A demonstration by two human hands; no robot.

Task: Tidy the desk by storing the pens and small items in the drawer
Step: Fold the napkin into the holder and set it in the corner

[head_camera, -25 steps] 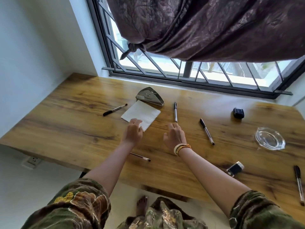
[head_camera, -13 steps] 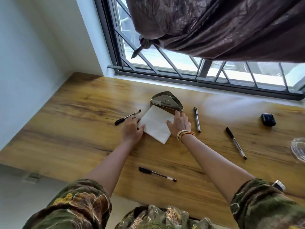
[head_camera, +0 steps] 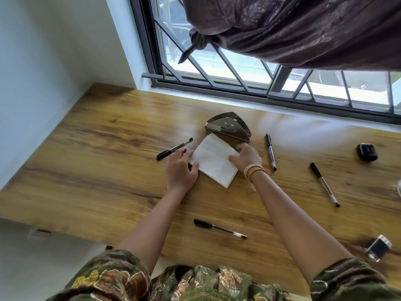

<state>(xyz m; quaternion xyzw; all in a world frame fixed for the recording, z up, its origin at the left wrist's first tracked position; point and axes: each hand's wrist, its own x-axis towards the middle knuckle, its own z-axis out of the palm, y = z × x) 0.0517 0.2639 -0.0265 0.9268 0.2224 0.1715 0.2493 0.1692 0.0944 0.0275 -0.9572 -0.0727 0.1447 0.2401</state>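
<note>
Four pens on the worktop [head_camera: 91, 135], none picked up: one [head_camera: 174, 148] just beyond the left hand [head_camera: 181, 170], one [head_camera: 271, 151] right of the right hand [head_camera: 246, 158], one [head_camera: 324, 184] farther right, one [head_camera: 219, 228] near the front edge between the forearms. Both hands now on the white napkin [head_camera: 213, 162], having moved forward from bare wood a second ago; left hand loosely curled, thumb pressing the napkin's left corner, right hand spread with fingers flat on its far right edge, touching the base of the metal napkin holder [head_camera: 227, 128]. Probably squaring up or lifting the napkin first, so pen storing not yet begun. Small items scattered well apart: a dark case [head_camera: 367, 152] at far right, a lighter-like object [head_camera: 378, 248] at the front right, hard to identify. Clear glass dish seen earlier now nearly cut off at the right border. No drawer visible anywhere; presumably under the worktop, hidden. Whether either hand actually pinches the napkin or only rests on it, cannot tell.
</note>
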